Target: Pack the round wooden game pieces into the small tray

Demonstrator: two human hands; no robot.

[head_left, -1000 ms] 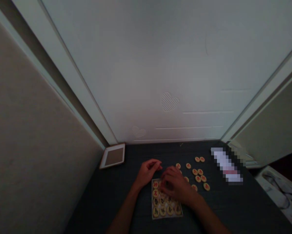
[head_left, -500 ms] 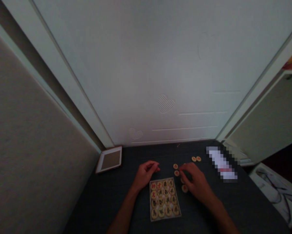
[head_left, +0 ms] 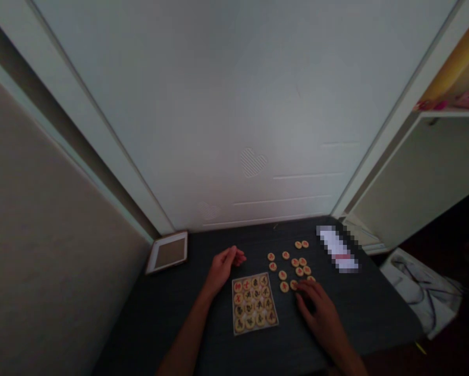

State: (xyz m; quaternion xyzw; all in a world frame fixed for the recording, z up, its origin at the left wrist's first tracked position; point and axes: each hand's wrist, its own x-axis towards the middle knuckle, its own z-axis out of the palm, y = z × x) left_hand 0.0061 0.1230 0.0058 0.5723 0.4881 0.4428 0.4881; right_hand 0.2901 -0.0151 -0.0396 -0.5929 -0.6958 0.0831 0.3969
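A square tray [head_left: 256, 330] of round xiangqi pieces lies on the dark table between my forearms. It holds rows of black-lettered pieces, with a few red-lettered ones at its upper left corner. My left hand [head_left: 222, 267] rests just beyond the tray's upper left corner, its fingers curled and the thumb against them; whatever they enclose is hidden. Right of the tray, my right hand [head_left: 320, 310] is low over the table with thumb and fingers apart. Its fingertips reach a red-lettered xiangqi piece [head_left: 293, 285] and partly cover another piece [head_left: 311, 280].
Several loose red-lettered pieces [head_left: 299, 271] are scattered right of the tray. A white-framed tablet-like object [head_left: 167, 253] lies at the table's back left. A blurred-out white item [head_left: 338, 250] is at the back right. The white panel [head_left: 234, 130] rises behind the table [head_left: 172, 308].
My right hand has moved right and nearer me, uncovering several loose pieces, and its fingers have spread. The left hand stays curled by the tray. The camera view has shifted right.
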